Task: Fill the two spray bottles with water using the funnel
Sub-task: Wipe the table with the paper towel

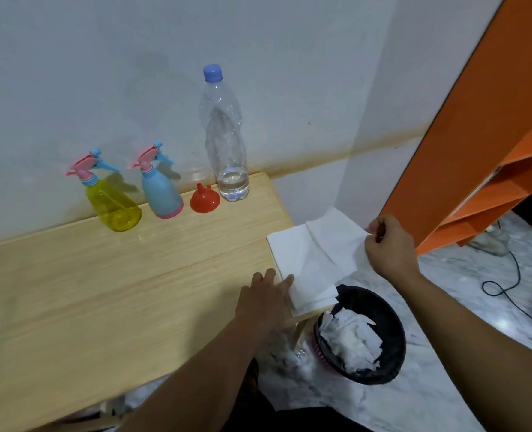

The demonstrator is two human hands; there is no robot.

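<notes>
A yellow spray bottle (112,204) and a light blue spray bottle (162,191), both with pink and blue trigger heads on, stand at the back of the wooden table (102,291). To their right a red funnel (204,199) rests wide end down. Beside it stands a tall clear water bottle (225,141), capped, with a little water at the bottom. My right hand (386,244) pinches the corner of a white tissue sheet (314,254) at the table's right edge. Fingers apart, my left hand (266,300) lies flat on the table, touching the stack's near edge.
A black bin (389,310) holding crumpled white tissue stands on the marble floor below the table's right corner. An orange shelf unit (489,151) rises at the right. A dark cable (507,288) lies on the floor. The wall is right behind the bottles.
</notes>
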